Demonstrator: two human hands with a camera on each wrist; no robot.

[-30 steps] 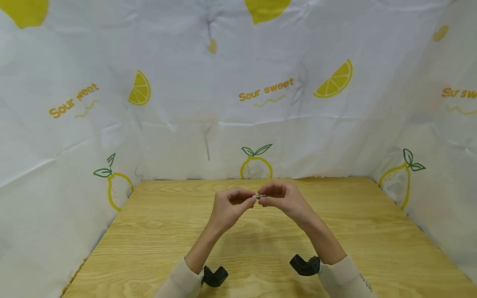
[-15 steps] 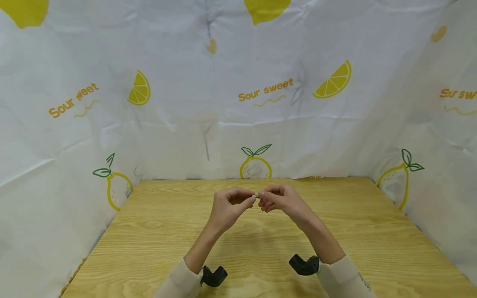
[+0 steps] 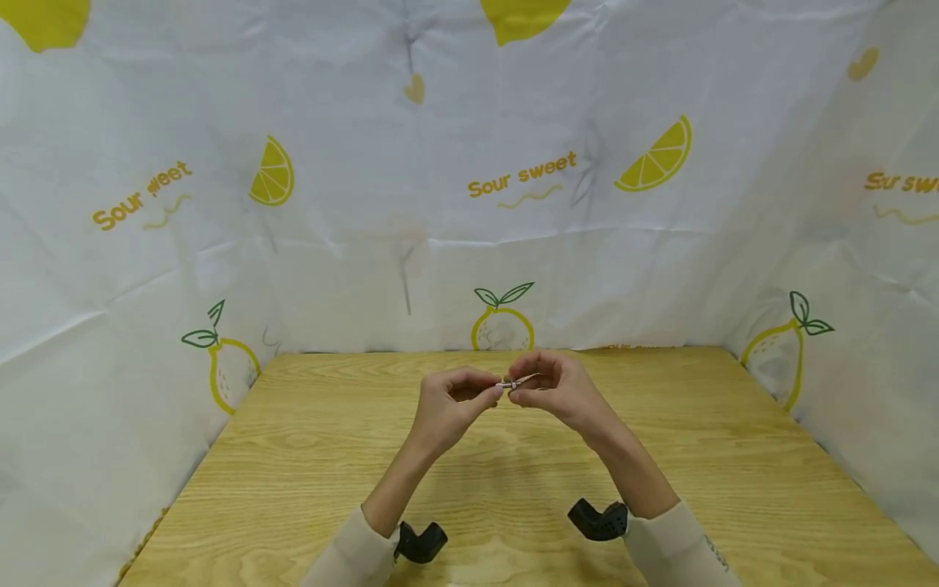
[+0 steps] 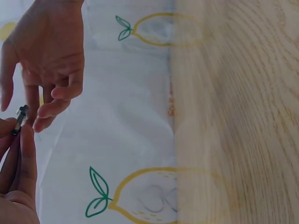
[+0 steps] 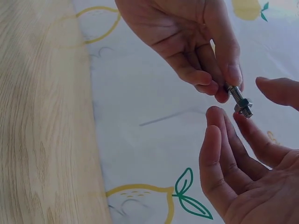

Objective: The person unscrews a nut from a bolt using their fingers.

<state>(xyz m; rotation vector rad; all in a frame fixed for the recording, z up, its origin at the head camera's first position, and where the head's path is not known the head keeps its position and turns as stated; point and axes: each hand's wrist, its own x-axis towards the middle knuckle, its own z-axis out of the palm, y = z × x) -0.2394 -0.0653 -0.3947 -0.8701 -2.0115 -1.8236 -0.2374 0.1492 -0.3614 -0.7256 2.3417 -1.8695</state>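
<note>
My left hand (image 3: 449, 412) pinches one end of a small silver bolt (image 5: 236, 94) between thumb and fingers, above the far part of the table. A hex nut (image 5: 243, 106) sits on the bolt's thread near its free end, with a short bit of thread sticking out past it. My right hand (image 3: 565, 399) is around that free end with its thumb spread away. In the right wrist view its index fingertip (image 5: 240, 119) comes right up to the nut, while the other fingers are loosely bent. The bolt's held end is hidden by the left fingers.
Below both hands lies a wood-grain table (image 3: 330, 456). White cloth walls (image 3: 352, 204) printed with lemons close in the back and both sides. A black wrist device (image 3: 421, 542) juts from the left cuff, and another black device (image 3: 599, 520) from the right one.
The right thumb and fingers, half a second ago closed over the nut with the thumb forward, have come apart, so the nut shows again. The left hand holds the bolt in the same place.
</note>
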